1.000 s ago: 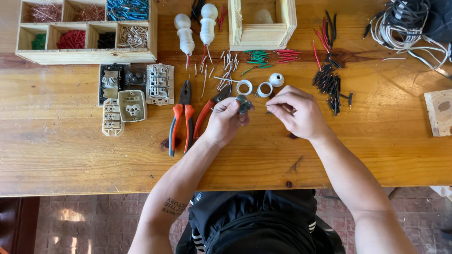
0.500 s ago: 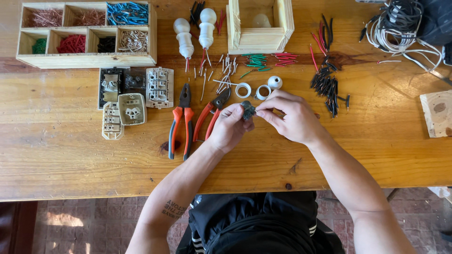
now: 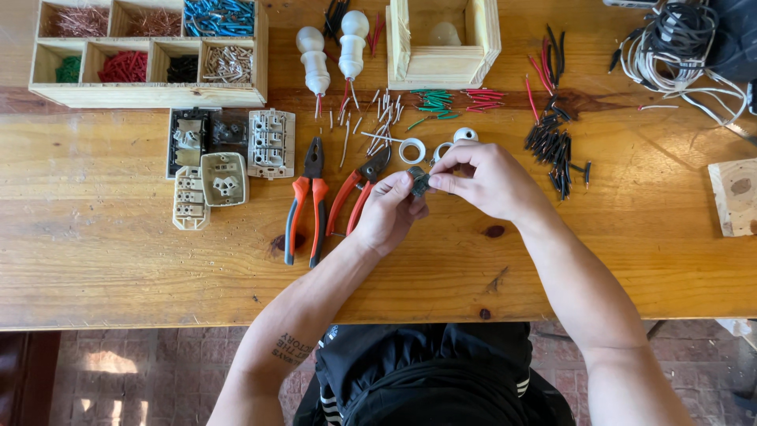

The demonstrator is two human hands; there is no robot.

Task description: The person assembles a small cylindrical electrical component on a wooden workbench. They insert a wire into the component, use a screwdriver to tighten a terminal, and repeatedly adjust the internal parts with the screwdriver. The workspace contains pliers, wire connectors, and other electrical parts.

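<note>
- A small dark part (image 3: 418, 183) was held above the table (image 3: 118, 268), pinched between the left hand (image 3: 390, 211) and the right hand (image 3: 485, 180), roughly mid-table and just in front of the white rings (image 3: 412, 150).
- Left fingers (image 3: 397, 186) were closed narrow on the part's left side; right fingers (image 3: 443, 183) were closed narrow on its right side. Both grips were fingertip pinches, not palm grips.
- The part was judged light and rigid, probably hard plastic or metal; its exact kind could not be told, as most of it was covered by fingertips.
- Being so small, it was judged easy to drop; a hold by its outer edges seemed the only option.
- Just left of the hands, red-handled pliers (image 3: 307, 207) and a second red-handled cutter (image 3: 359, 189) were laid on the table, the cutter's handles close to the left hand.
- Short black wire pieces (image 3: 556, 150) were scattered just right of the right hand; loose stripped bits (image 3: 371, 118) were lying behind it.
- Beige switch modules (image 3: 213, 180) were placed well apart at the left.
- Open bare wood was seen toward the near table edge, below and on both sides of the forearms; this was judged the safest room for moving.
- A wooden tray (image 3: 150, 96) of sorted wire pieces and a small wooden box (image 3: 441, 67) were set along the far side.
</note>
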